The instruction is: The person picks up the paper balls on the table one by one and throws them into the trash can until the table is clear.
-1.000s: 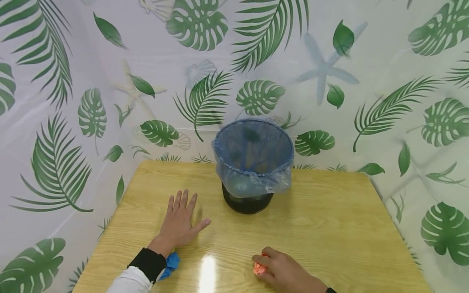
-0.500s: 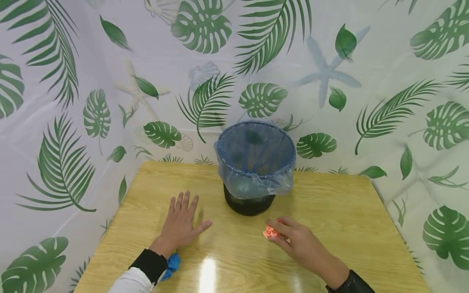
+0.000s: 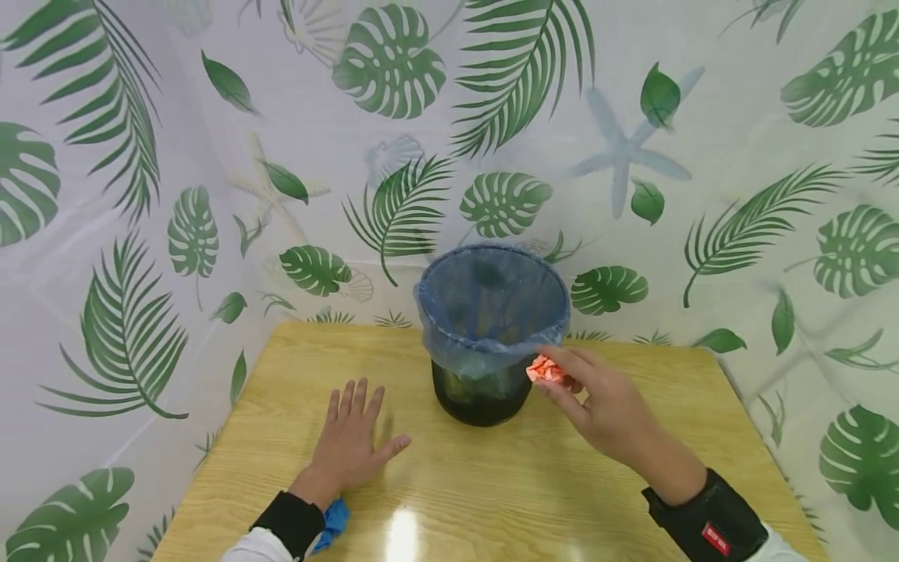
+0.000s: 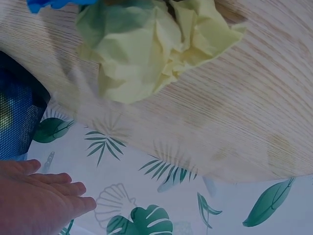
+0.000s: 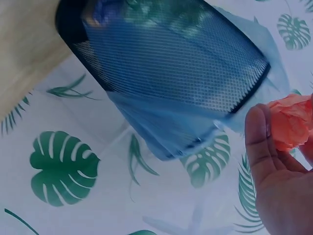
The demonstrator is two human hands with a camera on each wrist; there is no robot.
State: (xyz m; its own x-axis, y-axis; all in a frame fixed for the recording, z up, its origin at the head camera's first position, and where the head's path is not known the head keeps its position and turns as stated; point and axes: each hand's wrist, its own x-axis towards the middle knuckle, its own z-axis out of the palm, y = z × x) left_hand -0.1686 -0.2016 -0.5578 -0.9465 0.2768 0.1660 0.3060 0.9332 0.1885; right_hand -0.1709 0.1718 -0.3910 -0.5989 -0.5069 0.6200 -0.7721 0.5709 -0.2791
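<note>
My right hand pinches a crumpled orange paper ball beside the front right of a black mesh bin with a blue plastic liner folded over its rim. In the right wrist view, the fingers and thumb hold the paper ball near the bin's rim. To the left of the bin, my left hand is palm down at the table, fingers straight and spread, holding nothing. A crumpled blue paper lies beside the left wrist. The left wrist view shows a crumpled yellow paper.
The wooden table carries the bin near its back edge. Behind stands a white leaf-patterned sheet. Through the mesh, blurred green and purple shapes show at the bottom of the bin.
My right hand has lifted the orange paper ball from near the table's front, forward and up to the bin's rim. The left hand has stayed in place.
</note>
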